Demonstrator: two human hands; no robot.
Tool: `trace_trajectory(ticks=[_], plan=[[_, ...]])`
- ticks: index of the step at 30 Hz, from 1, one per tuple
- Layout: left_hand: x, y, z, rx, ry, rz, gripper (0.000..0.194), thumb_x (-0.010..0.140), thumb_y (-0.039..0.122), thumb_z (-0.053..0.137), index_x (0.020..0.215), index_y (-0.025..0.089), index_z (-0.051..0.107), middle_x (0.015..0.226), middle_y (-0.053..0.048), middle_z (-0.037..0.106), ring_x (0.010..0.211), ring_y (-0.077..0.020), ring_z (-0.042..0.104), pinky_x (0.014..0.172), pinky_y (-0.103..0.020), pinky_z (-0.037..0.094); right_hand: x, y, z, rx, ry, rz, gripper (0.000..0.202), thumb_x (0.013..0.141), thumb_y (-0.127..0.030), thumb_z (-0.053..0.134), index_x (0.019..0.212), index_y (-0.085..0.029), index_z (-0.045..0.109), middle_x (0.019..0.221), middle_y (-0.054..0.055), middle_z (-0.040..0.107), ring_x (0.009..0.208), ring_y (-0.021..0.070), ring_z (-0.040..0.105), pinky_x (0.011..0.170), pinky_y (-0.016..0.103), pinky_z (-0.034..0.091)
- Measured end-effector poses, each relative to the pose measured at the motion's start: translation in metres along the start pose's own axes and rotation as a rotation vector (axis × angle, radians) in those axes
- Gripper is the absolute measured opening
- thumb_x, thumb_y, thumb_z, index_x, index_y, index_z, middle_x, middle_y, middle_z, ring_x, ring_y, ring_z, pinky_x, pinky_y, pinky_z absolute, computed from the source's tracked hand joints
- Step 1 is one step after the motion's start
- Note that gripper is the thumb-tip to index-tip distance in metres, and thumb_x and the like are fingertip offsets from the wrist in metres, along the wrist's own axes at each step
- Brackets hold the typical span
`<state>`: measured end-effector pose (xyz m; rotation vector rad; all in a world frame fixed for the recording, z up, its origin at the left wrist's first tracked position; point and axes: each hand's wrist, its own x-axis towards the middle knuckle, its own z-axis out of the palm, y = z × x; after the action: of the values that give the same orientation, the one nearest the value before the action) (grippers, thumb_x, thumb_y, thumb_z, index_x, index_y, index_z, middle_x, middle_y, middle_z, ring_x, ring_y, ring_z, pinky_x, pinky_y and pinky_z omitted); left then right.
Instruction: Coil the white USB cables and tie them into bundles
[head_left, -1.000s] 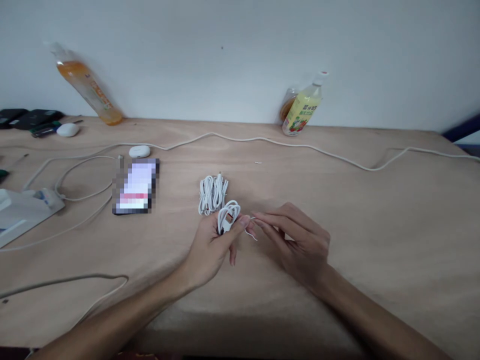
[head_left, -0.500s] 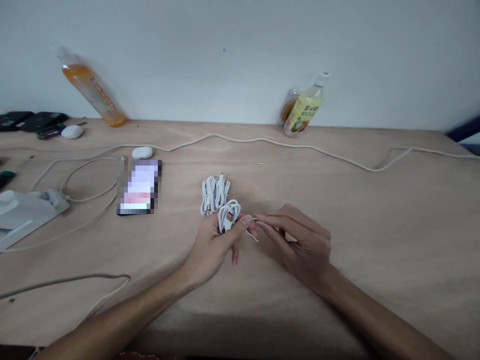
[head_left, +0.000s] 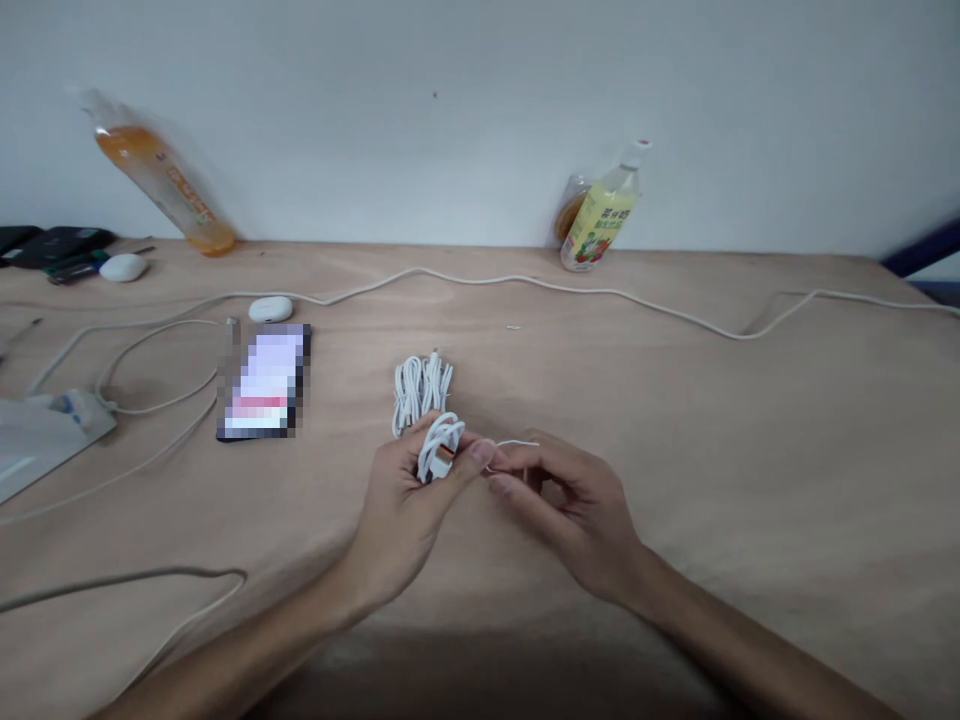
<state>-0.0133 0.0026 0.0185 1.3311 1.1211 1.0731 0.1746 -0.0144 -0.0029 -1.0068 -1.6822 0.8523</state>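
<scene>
A coiled white cable [head_left: 441, 440] with a USB plug is gripped in my left hand [head_left: 409, 500], its thumb pointing right. My right hand [head_left: 574, 500] is closed in a pinch beside the left thumb tip, at a thin white tie [head_left: 517, 442]. The tie's free end sticks out above the right fingers; part of it is hidden between the fingertips. Just beyond my left hand, bundled white cables [head_left: 421, 385] lie on the wooden table [head_left: 750, 450].
A phone [head_left: 266, 380], a white case [head_left: 271, 309] and a power strip [head_left: 60, 435] with cords are on the left. A long white cable [head_left: 555, 288] crosses the back. An orange bottle [head_left: 165, 185] and a yellow-labelled bottle [head_left: 604, 215] lean by the wall.
Both hands have shifted slightly left in view and the fingertips are closer together. The tie's loose end, earlier hanging down, now points right above the right fingers. The view has shifted a little.
</scene>
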Motion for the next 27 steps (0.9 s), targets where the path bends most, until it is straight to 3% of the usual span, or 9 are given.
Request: trace_trajectory(ticks=[4,8,11,18,27], plan=[[0.0,-0.004,0.0,-0.046,-0.039,-0.088,0.036,0.096,0.053,0.078,0.078,0.023,0.073,0.05,0.007,0.038,0.058,-0.0153,0.048,0.053,-0.024,0.036,0.002,0.001,0.001,0.163,-0.017,0.138,0.018,0.102,-0.026,0.076,0.084,-0.023,0.077,0.078,-0.001,0.077,0.066,0.0131,0.063,0.061,0.025,0.048],[0.002,-0.008,0.0,-0.105,-0.08,-0.155,0.042,0.096,0.06,0.078,0.081,0.022,0.068,0.049,0.01,0.038,0.046,-0.0093,0.029,0.045,-0.024,0.022,0.005,0.004,-0.003,0.202,-0.057,0.162,0.02,0.102,-0.026,0.075,0.083,-0.022,0.077,0.076,-0.001,0.076,0.068,0.014,0.065,0.063,0.025,0.049],[0.001,-0.008,0.001,-0.173,-0.111,-0.199,0.047,0.093,0.066,0.079,0.083,0.021,0.067,0.049,0.011,0.036,0.044,-0.0079,0.026,0.042,-0.023,0.018,0.007,0.006,-0.009,0.121,-0.094,0.075,0.02,0.104,-0.024,0.073,0.085,-0.022,0.077,0.077,-0.001,0.077,0.067,0.0133,0.066,0.063,0.024,0.05],[0.0,-0.007,0.002,-0.205,-0.113,-0.244,0.052,0.091,0.071,0.08,0.086,0.02,0.068,0.049,0.012,0.035,0.043,-0.007,0.024,0.04,-0.022,0.015,0.01,0.011,-0.015,-0.169,-0.105,-0.293,0.014,0.111,-0.023,0.066,0.102,-0.023,0.077,0.093,0.003,0.084,0.079,0.0159,0.077,0.072,0.027,0.06],[0.005,-0.008,0.002,-0.172,-0.034,-0.229,0.055,0.086,0.073,0.082,0.085,0.019,0.071,0.048,0.012,0.035,0.042,-0.0068,0.025,0.038,-0.022,0.017,0.008,0.013,-0.011,-0.315,0.0,-0.44,0.02,0.105,-0.009,0.068,0.116,-0.023,0.077,0.093,0.005,0.083,0.076,0.0174,0.076,0.068,0.03,0.063]])
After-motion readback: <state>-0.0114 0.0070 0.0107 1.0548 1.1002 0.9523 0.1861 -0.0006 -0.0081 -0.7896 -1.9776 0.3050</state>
